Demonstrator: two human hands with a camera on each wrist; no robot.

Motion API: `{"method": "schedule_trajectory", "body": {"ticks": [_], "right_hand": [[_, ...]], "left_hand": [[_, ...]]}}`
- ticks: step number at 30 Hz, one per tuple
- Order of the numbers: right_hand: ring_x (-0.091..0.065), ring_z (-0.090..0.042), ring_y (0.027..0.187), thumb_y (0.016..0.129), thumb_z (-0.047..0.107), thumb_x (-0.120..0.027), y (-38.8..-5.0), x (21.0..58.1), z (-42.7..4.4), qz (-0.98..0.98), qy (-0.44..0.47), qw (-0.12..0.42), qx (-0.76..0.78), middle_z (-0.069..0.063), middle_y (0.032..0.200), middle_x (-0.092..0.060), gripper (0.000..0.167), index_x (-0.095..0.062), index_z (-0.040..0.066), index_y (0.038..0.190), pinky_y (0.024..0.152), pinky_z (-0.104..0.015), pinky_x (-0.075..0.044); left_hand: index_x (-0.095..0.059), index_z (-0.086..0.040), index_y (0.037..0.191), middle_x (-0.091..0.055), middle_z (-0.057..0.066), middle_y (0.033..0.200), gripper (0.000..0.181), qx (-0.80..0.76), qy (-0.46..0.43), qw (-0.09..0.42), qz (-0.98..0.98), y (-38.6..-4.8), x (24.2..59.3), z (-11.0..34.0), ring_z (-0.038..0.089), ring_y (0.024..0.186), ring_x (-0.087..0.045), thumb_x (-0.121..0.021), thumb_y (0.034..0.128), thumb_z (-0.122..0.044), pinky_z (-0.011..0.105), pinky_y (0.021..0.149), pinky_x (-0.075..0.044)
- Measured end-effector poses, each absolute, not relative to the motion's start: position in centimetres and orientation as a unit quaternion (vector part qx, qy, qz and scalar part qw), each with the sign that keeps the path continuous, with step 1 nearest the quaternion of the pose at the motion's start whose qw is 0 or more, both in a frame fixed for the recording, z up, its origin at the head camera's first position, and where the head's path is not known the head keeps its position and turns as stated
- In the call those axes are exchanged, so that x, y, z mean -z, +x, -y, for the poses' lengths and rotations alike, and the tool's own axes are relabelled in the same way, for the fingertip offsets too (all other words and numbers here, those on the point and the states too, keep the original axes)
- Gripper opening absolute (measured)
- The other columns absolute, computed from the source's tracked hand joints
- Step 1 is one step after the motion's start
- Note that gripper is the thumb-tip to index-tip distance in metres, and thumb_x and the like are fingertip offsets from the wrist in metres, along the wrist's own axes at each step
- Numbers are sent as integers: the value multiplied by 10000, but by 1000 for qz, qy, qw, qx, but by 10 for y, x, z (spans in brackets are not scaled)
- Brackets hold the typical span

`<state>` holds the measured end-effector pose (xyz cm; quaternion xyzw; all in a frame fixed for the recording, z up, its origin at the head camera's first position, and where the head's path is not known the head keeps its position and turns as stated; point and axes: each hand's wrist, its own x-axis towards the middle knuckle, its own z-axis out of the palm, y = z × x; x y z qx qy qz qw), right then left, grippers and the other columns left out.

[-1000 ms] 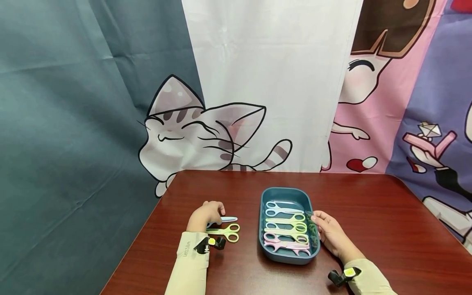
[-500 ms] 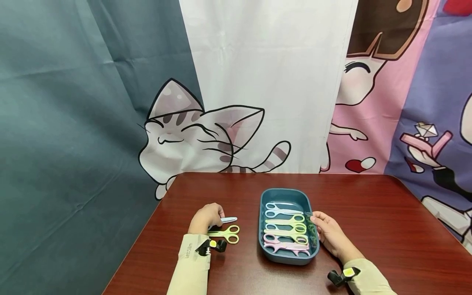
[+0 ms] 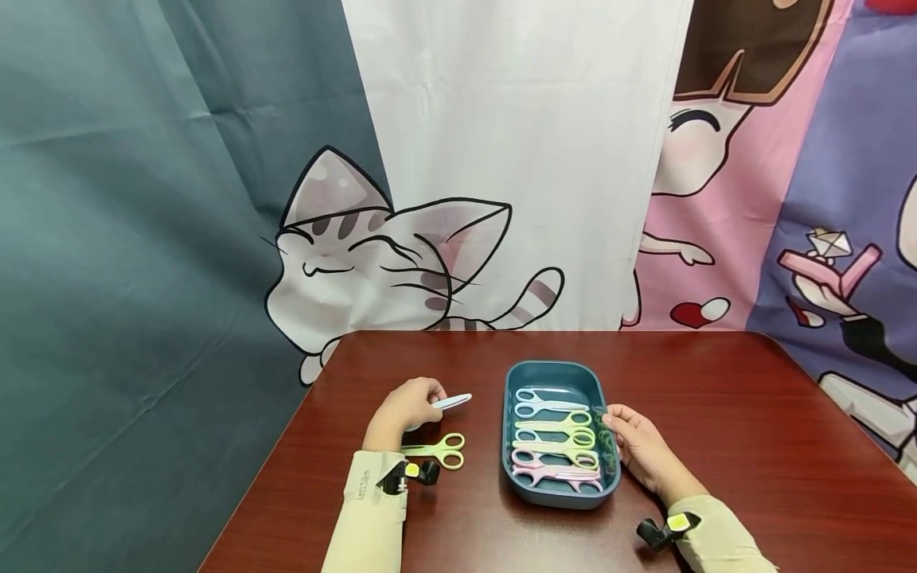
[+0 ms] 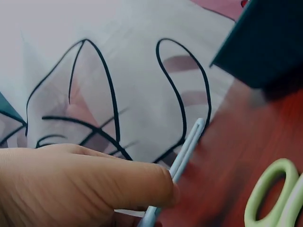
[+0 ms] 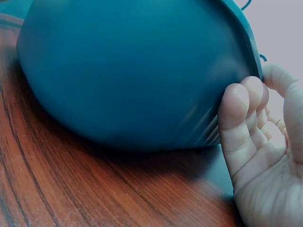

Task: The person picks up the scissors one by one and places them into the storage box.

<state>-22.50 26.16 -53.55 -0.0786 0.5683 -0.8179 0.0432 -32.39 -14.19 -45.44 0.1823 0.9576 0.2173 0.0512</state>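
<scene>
My left hand (image 3: 410, 404) pinches light blue scissors (image 3: 453, 401), held above the table with the blades pointing right; in the left wrist view the blades of these scissors (image 4: 187, 150) stick out past the thumb, and their handles are mostly hidden. Green scissors (image 3: 446, 451) lie on the table just below that hand, handles to the right. At the right, my right hand (image 3: 641, 446) grips the side rim of a dark blue tray (image 3: 519, 500), thumb over the edge and fingers (image 5: 234, 106) against the outer wall. Inside the tray lie several blue, green and pink scissors (image 3: 555, 446) in a column.
The brown wooden table (image 3: 458, 525) carries the tray near its middle. Behind the far edge hangs a curtain (image 3: 530, 143) printed with a cat and other cartoon figures. A small camera (image 3: 410, 475) is strapped to the left wrist, another camera (image 3: 668, 532) to the right.
My left hand has lifted the light blue scissors off the table and moved them slightly up and away. The right hand and tray stay in place.
</scene>
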Motion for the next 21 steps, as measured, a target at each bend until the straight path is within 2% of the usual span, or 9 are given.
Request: {"method": "schedule_trajectory", "body": {"ticks": [5,21], "right_hand": [[-618,-39,664,1071,81,-466,-225,538,-262,-566,-77,44,819,41,842,-655,84,-543,51,1055,542,-183,-507],[-608,-42,671,1069,90,-474,-225,535,-260,-573,-69,43,815,39,839,-643,74,-535,51,1051,551,-184,-507]], "left_hand": [[-662,-218,891,-569,-64,792,196,-208,211,22,-955,-322,448,133,126,703,-528,-722,750,-98,334,616,-422],[-674,-219,945,-563,-86,880,172,-217,275,-12,-937,-296,416,99,127,771,-543,-727,807,-129,312,651,-459]]}}
